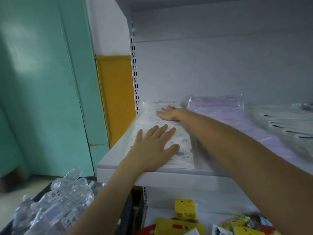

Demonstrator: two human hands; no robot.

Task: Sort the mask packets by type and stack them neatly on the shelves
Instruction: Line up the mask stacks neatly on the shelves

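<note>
Flat on printed mask packets [183,147]: left hand [152,147], right hand [167,114]; lettering blurred

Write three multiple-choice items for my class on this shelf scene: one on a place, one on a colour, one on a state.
1. Against the shelf, the clear bottles lie: A on it; B above it; C below, to its left.
2. The mask stack right of the right hand is: A purple; B green; C red.
3. The left hand is: A a fist; B flat on the white packets; C pinching a bottle.
C, they sit low beside it; A, it looks lilac; B, its fingers lie straight.
</note>
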